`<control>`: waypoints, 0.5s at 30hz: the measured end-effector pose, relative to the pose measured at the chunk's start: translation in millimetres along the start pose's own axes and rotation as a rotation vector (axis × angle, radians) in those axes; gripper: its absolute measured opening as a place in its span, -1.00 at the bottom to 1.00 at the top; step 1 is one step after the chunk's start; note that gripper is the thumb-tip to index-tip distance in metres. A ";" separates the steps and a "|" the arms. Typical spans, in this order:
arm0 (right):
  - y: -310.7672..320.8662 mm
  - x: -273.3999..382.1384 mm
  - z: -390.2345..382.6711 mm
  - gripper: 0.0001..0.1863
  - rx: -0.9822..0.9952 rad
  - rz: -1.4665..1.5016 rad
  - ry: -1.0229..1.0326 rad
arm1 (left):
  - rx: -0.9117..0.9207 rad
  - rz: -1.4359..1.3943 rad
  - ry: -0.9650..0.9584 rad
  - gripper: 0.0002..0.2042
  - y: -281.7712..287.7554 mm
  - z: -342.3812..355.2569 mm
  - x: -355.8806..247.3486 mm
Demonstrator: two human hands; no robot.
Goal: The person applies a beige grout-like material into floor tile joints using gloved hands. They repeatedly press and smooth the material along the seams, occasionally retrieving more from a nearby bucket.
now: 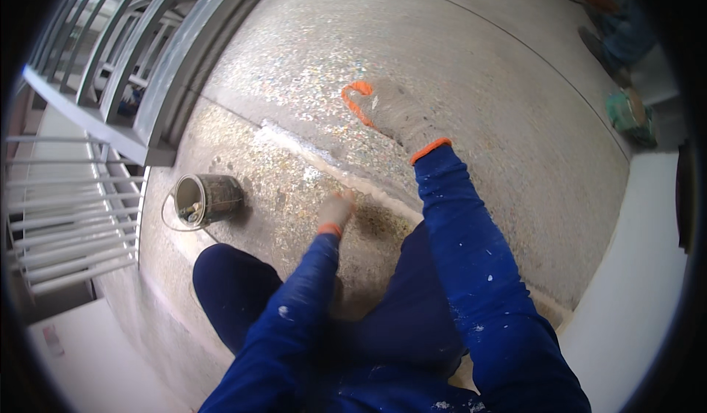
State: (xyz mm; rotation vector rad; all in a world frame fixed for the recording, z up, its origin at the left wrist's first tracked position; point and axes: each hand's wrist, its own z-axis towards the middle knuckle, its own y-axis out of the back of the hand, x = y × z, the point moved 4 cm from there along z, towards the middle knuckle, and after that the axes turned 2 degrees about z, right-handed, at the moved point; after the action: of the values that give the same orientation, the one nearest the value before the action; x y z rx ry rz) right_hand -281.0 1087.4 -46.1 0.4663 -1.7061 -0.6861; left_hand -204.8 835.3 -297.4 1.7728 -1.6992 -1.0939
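Observation:
My right hand (409, 122) is stretched forward low over the speckled floor, in a grey work glove with an orange cuff. It is closed on a loose grey knit piece with an orange edge (356, 104), which looks like another glove. Where the worn glove ends and the loose one begins is hard to see. Between my knees, my left hand (336, 210), in a pale glove with an orange cuff, is low at the floor beside a pale raised strip (361, 185). Its fingers are blurred, and nothing held shows.
At my left a small metal bucket (213, 196) with a wire handle stands on the floor. Grey metal railings (118, 82) line the left side, with white bars (74, 221) below. A white wall (641, 280) rises at right. Another person's shoe (600, 48) and a green object (630, 117) are far right.

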 end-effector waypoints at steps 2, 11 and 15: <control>-14.1 3.3 9.6 -0.48 0.182 0.103 -0.105 | 0.030 -0.203 0.269 -0.39 -36.5 -36.6 -5.2; -24.3 17.2 16.7 -0.54 0.041 0.062 0.127 | -0.218 -0.527 0.411 -0.37 -19.9 -41.5 -67.0; -30.2 11.6 9.8 -0.54 0.072 -0.059 0.134 | -0.369 -0.547 0.503 -0.38 -30.5 -19.5 -89.7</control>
State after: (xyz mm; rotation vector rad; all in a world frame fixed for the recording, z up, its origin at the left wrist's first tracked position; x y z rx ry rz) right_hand -294.9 1059.5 -59.0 0.6018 -1.5997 -0.6232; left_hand -164.2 922.7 -288.8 2.0779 -0.6867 -0.9666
